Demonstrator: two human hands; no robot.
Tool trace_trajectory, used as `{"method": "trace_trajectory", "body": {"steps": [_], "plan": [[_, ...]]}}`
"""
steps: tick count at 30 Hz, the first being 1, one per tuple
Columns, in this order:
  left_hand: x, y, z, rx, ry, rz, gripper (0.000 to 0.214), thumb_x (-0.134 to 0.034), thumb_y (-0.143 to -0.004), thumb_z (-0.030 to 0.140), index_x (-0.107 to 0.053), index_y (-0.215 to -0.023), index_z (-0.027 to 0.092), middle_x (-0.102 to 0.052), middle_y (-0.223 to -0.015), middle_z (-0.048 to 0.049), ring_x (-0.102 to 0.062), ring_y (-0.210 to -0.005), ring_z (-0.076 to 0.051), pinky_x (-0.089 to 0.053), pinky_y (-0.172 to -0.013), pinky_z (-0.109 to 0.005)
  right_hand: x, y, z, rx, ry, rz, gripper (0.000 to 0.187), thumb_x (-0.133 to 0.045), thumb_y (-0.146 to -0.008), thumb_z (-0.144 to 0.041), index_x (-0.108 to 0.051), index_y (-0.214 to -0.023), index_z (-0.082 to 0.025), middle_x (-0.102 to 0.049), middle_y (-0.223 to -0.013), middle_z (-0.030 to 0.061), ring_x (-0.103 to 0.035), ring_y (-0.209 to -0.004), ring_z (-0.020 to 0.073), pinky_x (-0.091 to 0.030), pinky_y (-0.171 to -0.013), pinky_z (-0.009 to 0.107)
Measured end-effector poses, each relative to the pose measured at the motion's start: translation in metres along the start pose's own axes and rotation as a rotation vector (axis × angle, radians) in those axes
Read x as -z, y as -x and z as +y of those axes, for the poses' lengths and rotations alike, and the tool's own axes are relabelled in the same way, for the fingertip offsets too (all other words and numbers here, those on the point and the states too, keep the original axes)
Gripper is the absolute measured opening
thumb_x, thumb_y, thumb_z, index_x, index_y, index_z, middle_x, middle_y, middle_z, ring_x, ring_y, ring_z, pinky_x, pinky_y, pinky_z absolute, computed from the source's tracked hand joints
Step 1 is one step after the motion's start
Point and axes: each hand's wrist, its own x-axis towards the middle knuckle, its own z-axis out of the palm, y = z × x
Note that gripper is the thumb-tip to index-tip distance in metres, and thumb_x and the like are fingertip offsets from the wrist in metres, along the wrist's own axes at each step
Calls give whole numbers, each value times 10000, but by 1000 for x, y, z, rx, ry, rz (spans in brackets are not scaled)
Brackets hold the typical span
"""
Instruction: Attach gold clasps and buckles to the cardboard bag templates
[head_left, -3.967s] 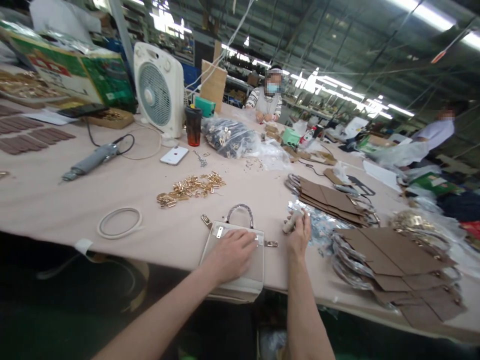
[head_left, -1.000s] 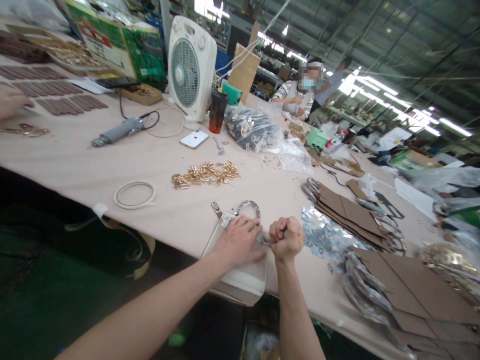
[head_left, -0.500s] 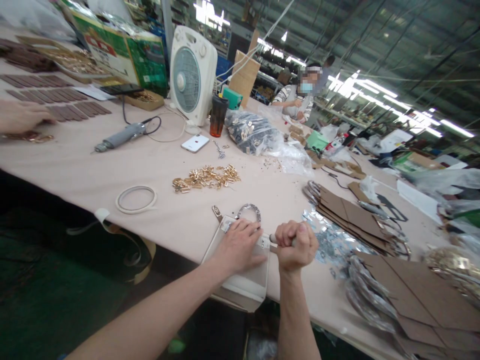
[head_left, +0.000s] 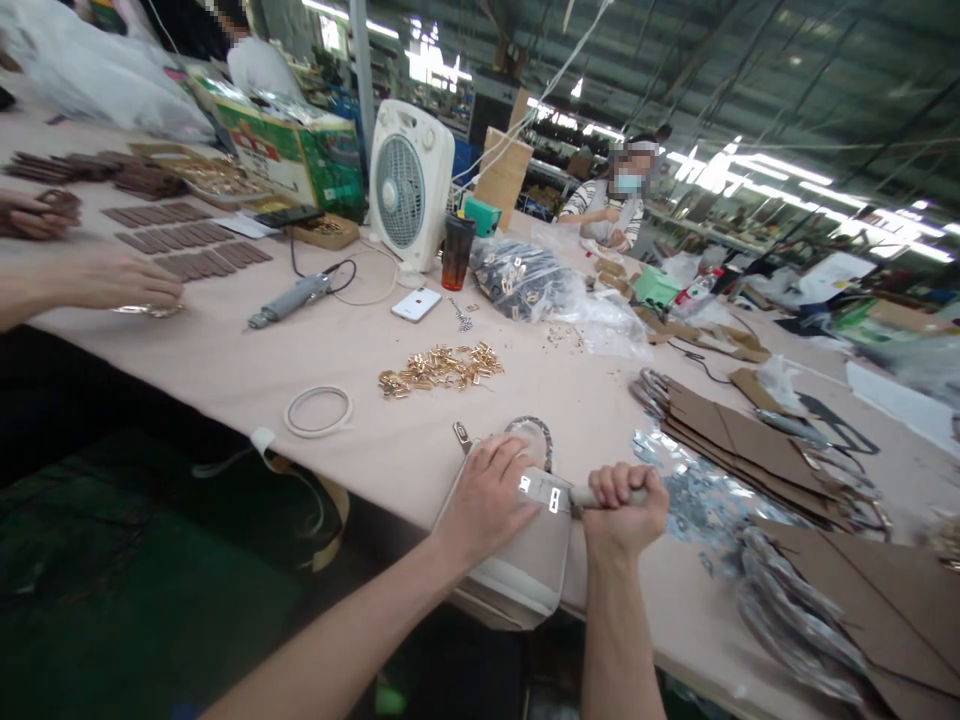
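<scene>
The left hand (head_left: 487, 495) lies spread on a cream, boxy, leather-like handbag (head_left: 525, 565) overhanging the pinkish cloth-covered desk (head_left: 405, 460); the right hand (head_left: 628, 505) clenches a pale cylindrical tool (head_left: 583, 496) beside it. Uneven pressure could tip the handbag.

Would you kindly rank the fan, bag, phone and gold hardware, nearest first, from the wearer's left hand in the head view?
1. Bag: under the left hand.
2. Gold hardware: ahead, slightly left.
3. Phone: farther back.
4. Fan: beyond the phone.

white fan (head_left: 411, 190) upright | dark tumbler (head_left: 456, 255) beside it | white phone (head_left: 416, 304) lying flat
</scene>
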Motion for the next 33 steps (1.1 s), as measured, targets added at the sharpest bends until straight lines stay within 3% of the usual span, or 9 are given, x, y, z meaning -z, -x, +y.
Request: {"method": "trace_trajectory", "body": {"steps": [5, 10, 15, 26, 33], "plan": [[11, 7, -12, 77, 50, -45, 357, -817, -852, 380, -683, -1155, 248, -663, -1359, -70, -506, -1345, -294, -432, -1141, -511, -28, 1, -9, -41, 2, -75, 331, -622, -904, -354, -447, -660, -213, -340, -501, -100, -244, -379, 54, -268, -364, 180], [5, 2, -15, 106, 78, -34, 206, -747, -926, 341, -748, -1124, 283, -707, -1297, -42, -538, -1302, -267, -435, -1109, -497, -56, -2, 22, -157, 96, -189, 363, -652, -910, -415, -480, -665, -210, -359, -489, -100, -273, -365, 48, -250, -350, 167], [-2, 3, -24, 98, 132, -25, 178, -758, -922, 331, -788, -1095, 299, -730, -1278, -25, -566, -1265, -254, -465, -1082, -469, -53, -8, 44, -232, 109, -184, 387, -696, -877, -444, -478, -658, -212, -354, -476, -110, -248, -347, 41, -239, -327, 161], [-10, -3, -42, -3, 152, -18, 188, -742, -927, 386, -805, -1061, 270, -777, -1218, -26, -642, -1199, -243, -492, -1073, -436, -51, -13, 47, -288, 133, -256, 385, -673, -892, -446, -471, -659, -216, -334, -471, -116, -205, -344, 40, -242, -318, 150], [-8, -3, -40, 2, 133, -39, 213, -741, -926, 395, -798, -1091, 273, -773, -1221, -36, -638, -1198, -240, -491, -1073, -440, -51, -14, 51, -286, 151, -300, 372, -635, -919, -433, -483, -661, -214, -333, -469, -111, -205, -347, 45, -231, -321, 155]]}}
